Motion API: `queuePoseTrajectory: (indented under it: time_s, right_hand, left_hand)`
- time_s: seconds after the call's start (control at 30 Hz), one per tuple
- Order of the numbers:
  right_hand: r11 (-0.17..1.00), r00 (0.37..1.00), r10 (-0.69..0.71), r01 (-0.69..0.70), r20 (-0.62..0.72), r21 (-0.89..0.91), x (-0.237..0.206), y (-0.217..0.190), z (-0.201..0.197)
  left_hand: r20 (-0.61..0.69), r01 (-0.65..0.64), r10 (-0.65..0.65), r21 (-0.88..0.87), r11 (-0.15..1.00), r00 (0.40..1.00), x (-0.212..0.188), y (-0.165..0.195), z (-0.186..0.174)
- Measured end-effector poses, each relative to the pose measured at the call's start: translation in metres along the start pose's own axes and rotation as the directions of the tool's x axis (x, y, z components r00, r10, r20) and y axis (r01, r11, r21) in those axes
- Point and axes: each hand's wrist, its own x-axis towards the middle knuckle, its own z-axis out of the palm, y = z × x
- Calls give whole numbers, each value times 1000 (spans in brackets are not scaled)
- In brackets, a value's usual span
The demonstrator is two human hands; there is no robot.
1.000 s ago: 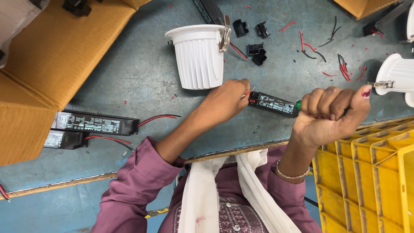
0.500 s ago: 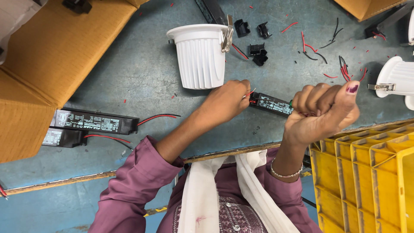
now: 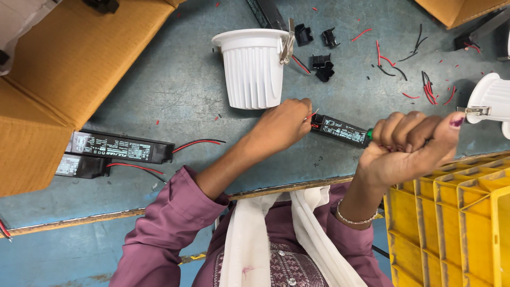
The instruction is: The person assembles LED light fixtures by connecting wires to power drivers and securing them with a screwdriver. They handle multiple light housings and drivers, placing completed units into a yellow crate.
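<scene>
The left hand point(image 3: 281, 125) pinches red wires at the black driver point(image 3: 340, 130); the right hand point(image 3: 409, 146), now lower, stays clenched on a green-handled tool point(image 3: 369, 135).

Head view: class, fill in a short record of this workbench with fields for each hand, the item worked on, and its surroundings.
Left hand: fingers pinch a red wire at the end of the black driver box
Right hand: fist closed on a green-tipped tool handle
Behind: white ribbed lamp housing
Left side: two black driver boxes, cardboard box
Right side: yellow crate
</scene>
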Motion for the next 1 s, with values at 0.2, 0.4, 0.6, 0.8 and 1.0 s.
queuePoseTrajectory:
  time_s: [0.2, 0.4, 0.6, 0.8, 1.0]
  right_hand:
    - [999, 999, 27, -29, 44, 29, 2, 3, 0]
    - [1000, 1000, 14, -14, -5, 0, -2, 2, 3]
    - [1000, 1000, -8, 8, 11, 10, -3, 5, 6]
    - [1000, 1000, 10, -10, 13, 1, -1, 6, 3]
    - [1000, 1000, 22, -21, 11, -3, -1, 5, 1]
  left_hand:
    - [12, 13, -13, -8, 1000, 1000, 0, -1, -2]
    - [11, -4, 4, 8, 1000, 1000, 0, -1, -2]
    - [17, 1, -2, 10, 1000, 1000, 1, -2, 1]
    - [7, 2, -2, 10, 1000, 1000, 0, -2, 3]
    - [30, 37, -38, 17, 999, 999, 0, -1, 5]
